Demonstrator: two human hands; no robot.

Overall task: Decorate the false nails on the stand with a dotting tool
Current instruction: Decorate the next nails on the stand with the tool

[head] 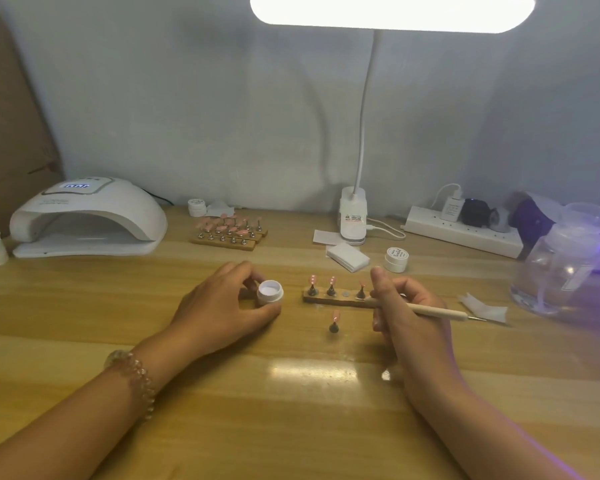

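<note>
The stand (pixel 326 298) lies on the table (pixel 291 410) between the two hands, its long axis running from one hand toward the other. Three false nails (pixel 332 280) stand on it. A fourth (pixel 334 317) sits loose, just left of the right hand (pixel 409 317). That nearer hand grips the dotting tool (pixel 440 311), roughly parallel to the stand (inner end at the stand's right end). The left hand (pixel 219 306) curls round an open white jar (pixel 270 292), just left of the stand.
</note>
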